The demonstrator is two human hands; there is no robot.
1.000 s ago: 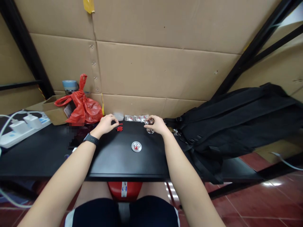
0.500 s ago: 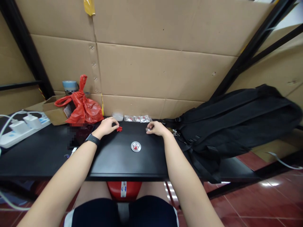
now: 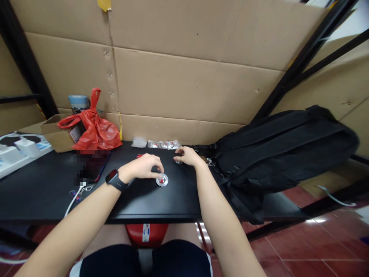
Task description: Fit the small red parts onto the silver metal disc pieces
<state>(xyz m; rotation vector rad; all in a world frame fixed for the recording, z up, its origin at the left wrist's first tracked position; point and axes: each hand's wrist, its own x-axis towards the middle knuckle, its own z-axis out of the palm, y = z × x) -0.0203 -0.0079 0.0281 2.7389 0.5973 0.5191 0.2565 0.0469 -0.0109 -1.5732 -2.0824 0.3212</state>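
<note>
Black tabletop (image 3: 178, 200) stands against a brown cardboard wall (image 3: 178, 84).

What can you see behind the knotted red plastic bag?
A blue-topped container, an open cardboard box and, beyond, the cardboard wall. The red plastic bag covers part of the box and whatever else is directly behind.

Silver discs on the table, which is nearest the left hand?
The red-centred disc by the left hand; the wrapped discs are by the cardboard wall, and a round piece is at the right hand.
</note>
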